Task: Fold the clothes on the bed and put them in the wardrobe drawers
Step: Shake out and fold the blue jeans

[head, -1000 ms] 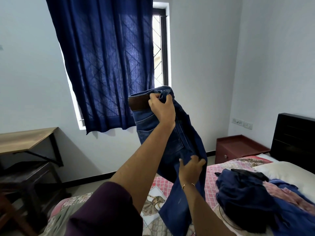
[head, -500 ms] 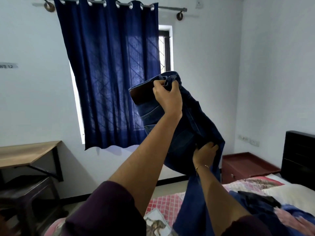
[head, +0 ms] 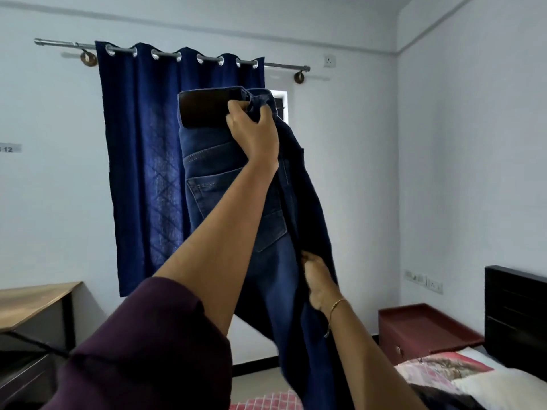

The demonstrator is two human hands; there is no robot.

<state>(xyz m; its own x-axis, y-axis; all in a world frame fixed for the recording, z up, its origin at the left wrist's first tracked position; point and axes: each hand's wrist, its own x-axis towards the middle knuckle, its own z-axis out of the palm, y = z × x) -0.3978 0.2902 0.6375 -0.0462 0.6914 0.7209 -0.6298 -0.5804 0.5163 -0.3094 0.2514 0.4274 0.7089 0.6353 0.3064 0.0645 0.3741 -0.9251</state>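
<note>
The jeans [head: 233, 184] are held up high in the air, so the legs can hang down straight for folding. The waistband is gripped by the left hand [head: 251, 134]. Lower down, the cloth is pinched by the right hand [head: 318, 281], fingers curled tight. The bed [head: 444, 377] waits below.

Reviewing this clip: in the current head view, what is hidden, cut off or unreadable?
- Right hand fingertips: buried in a fold of the jeans.
- Jeans legs: cut off by the bottom edge, behind the forearms.
- Left hand fingertips: curled into the waistband.
- Window: mostly behind the blue curtain and jeans.
- Bed: only a corner shows; other clothes cannot be made out.
- Wall label: cut by the left edge.
- Wardrobe: not in view.
</note>
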